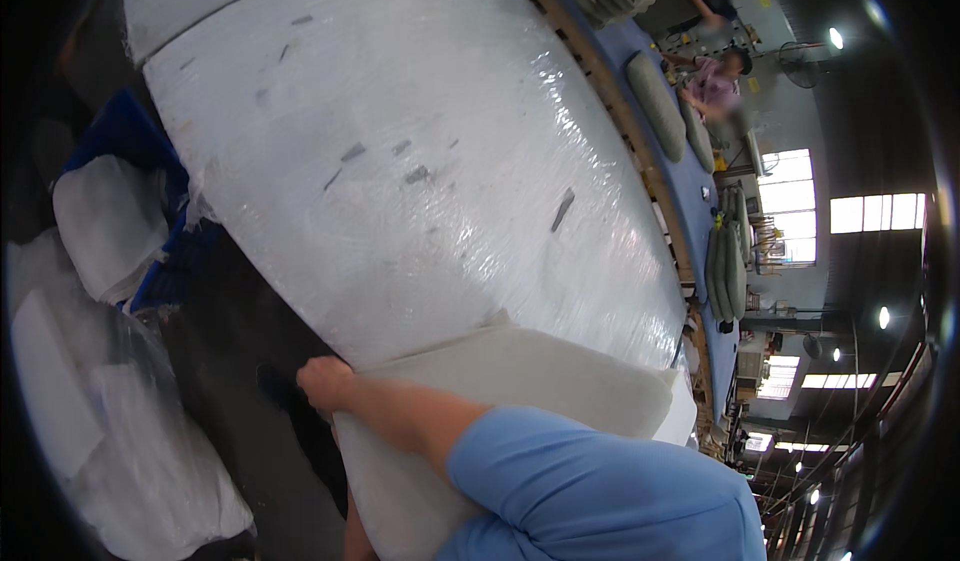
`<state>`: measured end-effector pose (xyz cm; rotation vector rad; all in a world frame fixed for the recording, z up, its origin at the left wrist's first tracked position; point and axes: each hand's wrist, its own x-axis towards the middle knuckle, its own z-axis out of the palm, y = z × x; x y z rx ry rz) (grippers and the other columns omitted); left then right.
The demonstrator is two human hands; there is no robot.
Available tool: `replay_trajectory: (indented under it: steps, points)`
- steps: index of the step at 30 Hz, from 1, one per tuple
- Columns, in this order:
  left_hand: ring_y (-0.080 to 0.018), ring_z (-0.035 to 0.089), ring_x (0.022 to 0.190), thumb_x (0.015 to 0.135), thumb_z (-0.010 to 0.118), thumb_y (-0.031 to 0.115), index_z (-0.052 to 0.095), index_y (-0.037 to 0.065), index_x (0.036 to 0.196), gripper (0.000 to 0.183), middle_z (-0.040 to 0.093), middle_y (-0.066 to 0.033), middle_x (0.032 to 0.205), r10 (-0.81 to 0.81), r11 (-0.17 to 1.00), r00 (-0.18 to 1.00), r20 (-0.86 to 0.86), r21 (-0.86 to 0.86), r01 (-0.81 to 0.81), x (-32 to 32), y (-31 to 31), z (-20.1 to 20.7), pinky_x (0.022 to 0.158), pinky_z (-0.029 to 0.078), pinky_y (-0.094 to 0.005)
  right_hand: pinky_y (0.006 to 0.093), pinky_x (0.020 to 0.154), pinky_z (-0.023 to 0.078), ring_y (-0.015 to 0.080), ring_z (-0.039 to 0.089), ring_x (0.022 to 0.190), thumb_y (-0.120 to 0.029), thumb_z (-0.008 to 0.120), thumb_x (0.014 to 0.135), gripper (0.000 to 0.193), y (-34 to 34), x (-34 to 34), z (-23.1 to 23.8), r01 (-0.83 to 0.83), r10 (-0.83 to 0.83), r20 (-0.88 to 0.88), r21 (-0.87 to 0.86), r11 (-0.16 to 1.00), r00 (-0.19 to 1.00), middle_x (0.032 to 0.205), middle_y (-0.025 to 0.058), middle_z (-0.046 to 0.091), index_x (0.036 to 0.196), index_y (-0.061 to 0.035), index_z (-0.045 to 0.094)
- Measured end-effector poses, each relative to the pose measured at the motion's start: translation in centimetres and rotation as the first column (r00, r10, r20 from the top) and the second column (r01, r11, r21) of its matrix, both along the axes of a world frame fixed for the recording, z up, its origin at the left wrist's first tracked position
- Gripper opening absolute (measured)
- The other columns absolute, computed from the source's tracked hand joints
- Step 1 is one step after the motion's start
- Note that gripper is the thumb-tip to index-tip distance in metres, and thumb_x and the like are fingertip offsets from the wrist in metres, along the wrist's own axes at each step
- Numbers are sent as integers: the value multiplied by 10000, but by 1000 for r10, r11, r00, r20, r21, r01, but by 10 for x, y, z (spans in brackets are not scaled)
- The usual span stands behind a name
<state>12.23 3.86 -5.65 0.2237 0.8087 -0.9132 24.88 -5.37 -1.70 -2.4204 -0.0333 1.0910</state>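
My right hand (325,383), at the end of a bare forearm and blue sleeve, is closed at the edge of a pale grey-white sheet (560,371), which looks like foam or padding. The sheet lies against a large white block wrapped in shiny clear film (420,161), with several dark scraps on its surface. My right forearm crosses over the sheet and hides part of it. A bit of my left forearm shows at the bottom edge, beside the sheet; the left hand is out of sight.
A blue crate (125,146) holds white pieces on the left. Below it lies clear plastic wrapping (130,411) around white material. Along the right, a blue-topped long table (600,36) carries grey-green cushions (655,106). Two people stand beyond it.
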Motion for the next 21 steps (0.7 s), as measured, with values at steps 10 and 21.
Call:
replay_trajectory:
  steps: [10,21]
  points:
    - [-306,638,1243,1106,531,370,515,21,1461,498,643,-149,1333,-1,1000,998,70,8,1,1,10,10,1047,555,-471,461,981,568,332,719,1123,-258,723,890,250,-2,2,17,-34,35,37,-40,999,999,1142,184,758,1045,-70,780]
    - [-298,600,1318,1112,528,354,462,11,1520,537,593,-159,1443,-404,788,895,189,568,236,56,32,126,1069,542,-451,414,950,554,281,721,1078,-393,688,977,413,-247,-80,241,209,-192,-105,190,959,976,1186,147,772,1204,-58,770]
